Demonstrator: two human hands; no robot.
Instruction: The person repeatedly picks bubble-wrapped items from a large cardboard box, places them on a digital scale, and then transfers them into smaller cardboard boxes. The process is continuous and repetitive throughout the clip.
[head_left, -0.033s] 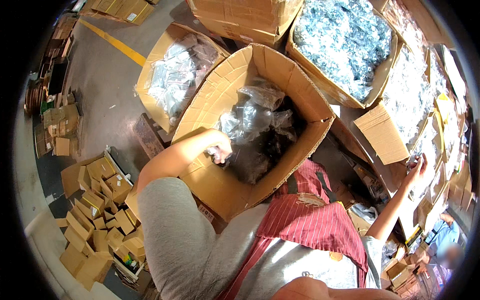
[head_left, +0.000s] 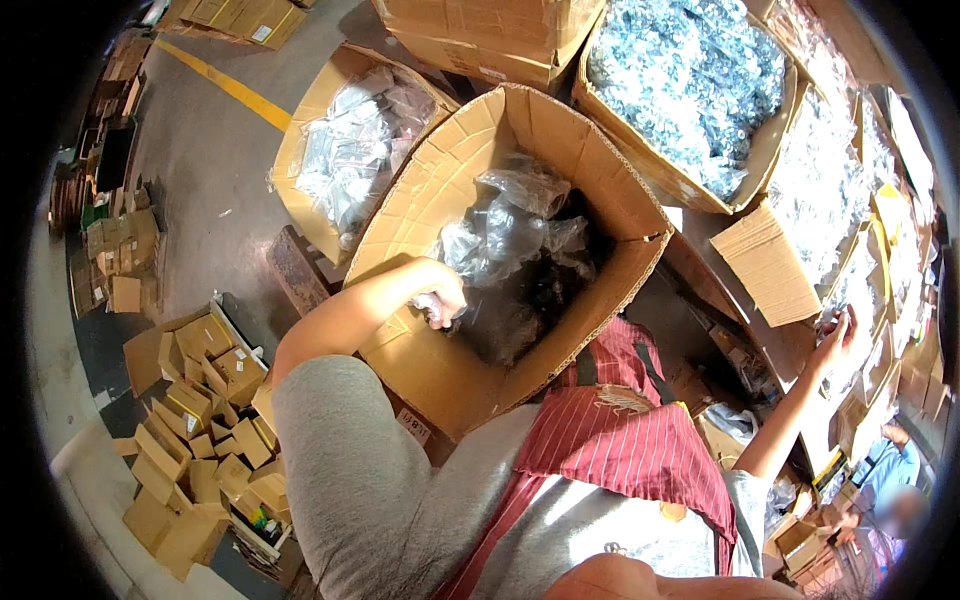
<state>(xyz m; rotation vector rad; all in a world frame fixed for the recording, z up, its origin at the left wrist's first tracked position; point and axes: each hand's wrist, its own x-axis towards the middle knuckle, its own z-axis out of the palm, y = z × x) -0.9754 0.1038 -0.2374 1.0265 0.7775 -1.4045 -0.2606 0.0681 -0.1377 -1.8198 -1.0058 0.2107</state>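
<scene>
My left hand (head_left: 443, 294) reaches over the left wall of a large open cardboard box (head_left: 425, 195). Its fingers are closed round a piece of clear plastic (head_left: 425, 301), which looks like a small bag and is mostly hidden by the fist. Deeper in that box lie crumpled clear plastic bags (head_left: 505, 235) and dark contents in shadow. Far out to the right, my right hand (head_left: 842, 345) is at a heap of clear plastic bags (head_left: 855, 290). Its fingers are bent and look closed on one of them; glare makes the bag's outline hard to see.
Beyond the large box stand a box of clear bags (head_left: 290, 175), a closed carton (head_left: 480, 40) and a box of bluish clear plastic pieces (head_left: 590, 90). A cardboard flap (head_left: 765, 262) juts out at right. Empty small cartons (head_left: 195, 400) are piled at left. Another person (head_left: 890, 465) is at lower right.
</scene>
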